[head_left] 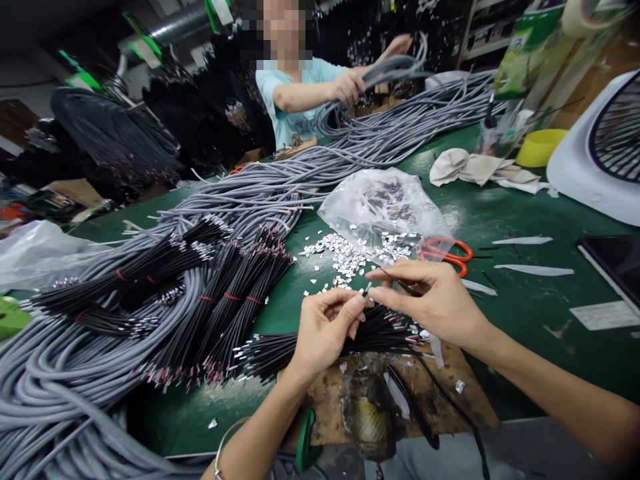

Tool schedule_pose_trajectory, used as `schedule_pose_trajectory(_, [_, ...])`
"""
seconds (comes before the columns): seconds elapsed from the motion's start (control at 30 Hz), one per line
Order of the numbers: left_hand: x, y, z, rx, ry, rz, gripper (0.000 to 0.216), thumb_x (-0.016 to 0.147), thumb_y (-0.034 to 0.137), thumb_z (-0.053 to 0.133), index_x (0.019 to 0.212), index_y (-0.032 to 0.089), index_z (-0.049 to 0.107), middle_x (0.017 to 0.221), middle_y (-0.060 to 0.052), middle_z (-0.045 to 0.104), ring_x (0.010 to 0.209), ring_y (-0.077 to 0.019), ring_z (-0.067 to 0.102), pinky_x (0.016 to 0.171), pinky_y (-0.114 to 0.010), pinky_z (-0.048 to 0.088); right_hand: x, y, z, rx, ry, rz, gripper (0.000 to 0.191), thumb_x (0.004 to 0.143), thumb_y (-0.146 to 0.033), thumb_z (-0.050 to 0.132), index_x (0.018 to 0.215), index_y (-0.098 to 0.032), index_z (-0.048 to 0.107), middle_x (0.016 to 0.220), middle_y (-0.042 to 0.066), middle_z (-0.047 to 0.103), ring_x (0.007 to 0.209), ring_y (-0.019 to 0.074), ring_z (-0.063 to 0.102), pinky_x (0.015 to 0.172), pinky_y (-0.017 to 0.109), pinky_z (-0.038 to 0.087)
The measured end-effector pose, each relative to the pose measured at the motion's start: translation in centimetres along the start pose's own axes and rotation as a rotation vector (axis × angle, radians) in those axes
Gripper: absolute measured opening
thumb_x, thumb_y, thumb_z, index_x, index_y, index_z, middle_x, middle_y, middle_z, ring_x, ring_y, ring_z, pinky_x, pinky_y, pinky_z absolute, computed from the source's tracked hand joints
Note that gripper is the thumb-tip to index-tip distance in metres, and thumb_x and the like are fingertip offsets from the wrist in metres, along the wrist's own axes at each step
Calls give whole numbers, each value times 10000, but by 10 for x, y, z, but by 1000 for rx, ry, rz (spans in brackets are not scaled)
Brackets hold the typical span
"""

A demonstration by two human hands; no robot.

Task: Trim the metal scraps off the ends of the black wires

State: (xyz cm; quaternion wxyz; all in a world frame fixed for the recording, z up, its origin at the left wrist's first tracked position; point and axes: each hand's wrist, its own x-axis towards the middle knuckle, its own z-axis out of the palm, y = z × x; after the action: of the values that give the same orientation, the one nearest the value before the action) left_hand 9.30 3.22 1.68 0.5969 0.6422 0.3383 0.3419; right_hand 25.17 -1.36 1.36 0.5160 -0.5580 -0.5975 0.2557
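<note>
My left hand (324,328) and my right hand (430,299) meet above the green table (505,220), fingertips pinched together on a thin black wire (400,285) with a small metal end at the pinch. Right under my hands lies a loose bunch of short black wires (280,350) with bare metal ends. A scatter of small silver terminals (345,257) covers the table just beyond my fingers, spilling from a clear plastic bag (385,203).
Bundles of black wires (220,293) tied with red bands lie left, over long grey cables (300,177). Orange-handled scissors (447,252) lie by the bag. A wooden block (450,393) carries a small tool. A person opposite handles grey cables. A white fan (600,153) stands right.
</note>
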Motion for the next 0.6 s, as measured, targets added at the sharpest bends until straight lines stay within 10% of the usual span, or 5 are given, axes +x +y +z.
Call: schedule_pose_trajectory(0.6, [-1,4,5,90,81,-26,196,714,291,635,685,100,600,483,31,489,377,-41,390,365,-161,296,-3,-9,5,14,15,55,170,734,-244,579,770,-127,697,654,30,647,518,102,486,460,227,359])
